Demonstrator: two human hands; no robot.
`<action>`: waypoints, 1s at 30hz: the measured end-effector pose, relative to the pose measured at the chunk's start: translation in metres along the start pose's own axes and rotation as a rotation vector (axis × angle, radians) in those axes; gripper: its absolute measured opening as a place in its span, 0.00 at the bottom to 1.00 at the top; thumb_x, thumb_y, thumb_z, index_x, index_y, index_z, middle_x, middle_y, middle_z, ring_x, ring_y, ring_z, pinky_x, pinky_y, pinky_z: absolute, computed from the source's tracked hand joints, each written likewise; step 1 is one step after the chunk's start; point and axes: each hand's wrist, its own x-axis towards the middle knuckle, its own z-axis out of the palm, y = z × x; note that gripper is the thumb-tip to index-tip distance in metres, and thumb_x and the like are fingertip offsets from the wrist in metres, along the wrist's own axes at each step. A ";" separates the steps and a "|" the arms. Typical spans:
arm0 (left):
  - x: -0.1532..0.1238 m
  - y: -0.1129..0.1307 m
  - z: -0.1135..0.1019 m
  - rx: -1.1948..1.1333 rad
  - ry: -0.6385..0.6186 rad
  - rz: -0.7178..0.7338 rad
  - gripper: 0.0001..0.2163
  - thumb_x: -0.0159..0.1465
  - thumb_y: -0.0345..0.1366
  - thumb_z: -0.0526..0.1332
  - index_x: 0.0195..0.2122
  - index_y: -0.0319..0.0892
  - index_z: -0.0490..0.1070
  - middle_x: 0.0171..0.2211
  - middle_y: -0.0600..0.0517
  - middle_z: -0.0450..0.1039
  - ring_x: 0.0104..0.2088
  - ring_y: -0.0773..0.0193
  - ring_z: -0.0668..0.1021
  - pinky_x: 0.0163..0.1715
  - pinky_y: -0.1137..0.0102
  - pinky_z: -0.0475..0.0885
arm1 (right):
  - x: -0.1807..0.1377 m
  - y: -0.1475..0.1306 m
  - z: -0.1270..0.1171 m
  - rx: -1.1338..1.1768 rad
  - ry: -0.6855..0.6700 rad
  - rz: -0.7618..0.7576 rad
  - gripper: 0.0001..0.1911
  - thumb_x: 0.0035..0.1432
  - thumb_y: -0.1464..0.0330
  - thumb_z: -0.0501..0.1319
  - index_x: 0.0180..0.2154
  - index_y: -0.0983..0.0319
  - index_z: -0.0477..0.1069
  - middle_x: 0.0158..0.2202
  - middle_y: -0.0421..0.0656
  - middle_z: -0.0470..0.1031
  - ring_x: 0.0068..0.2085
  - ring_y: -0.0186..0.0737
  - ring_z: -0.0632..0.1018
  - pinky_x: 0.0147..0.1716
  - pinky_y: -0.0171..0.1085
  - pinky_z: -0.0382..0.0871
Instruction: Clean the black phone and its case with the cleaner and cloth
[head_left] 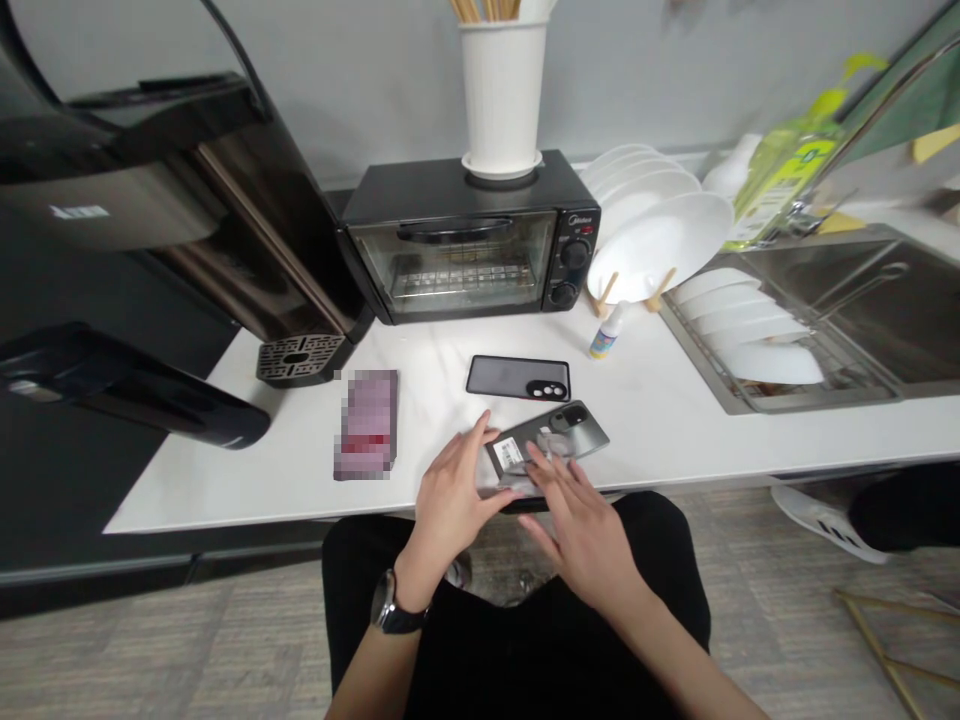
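Note:
A grey smartphone [594, 432] lies back side up at the counter's front edge, its camera block toward the far right and a white label [508, 453] near its left end. My left hand [450, 500], a watch on its wrist, grips that left end between thumb and forefinger. Across the lower middle of the phone's back, my right hand [585, 530] rests its fingertips, the fingers stretched out and the thumb apart. Something pale and see-through shows by those fingertips; whether it is film or a reflection I cannot tell. Just behind the phone is a dark-rimmed phone case [510, 373].
Left of the phone lies a blurred-out purple item [369, 420]. A small white bottle [606, 332] stands behind on the right. Along the back are a drinks machine [300, 358], a toaster oven [457, 270] and plates [660, 245]. The sink [885, 300] is right; another person's shoe [825, 525] shows below.

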 end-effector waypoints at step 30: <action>0.004 0.004 -0.001 -0.002 -0.005 0.004 0.49 0.59 0.43 0.76 0.75 0.53 0.48 0.61 0.48 0.76 0.62 0.50 0.77 0.64 0.54 0.71 | 0.017 0.052 -0.022 -0.127 0.053 0.207 0.32 0.76 0.57 0.51 0.73 0.65 0.56 0.74 0.52 0.58 0.71 0.59 0.65 0.70 0.61 0.59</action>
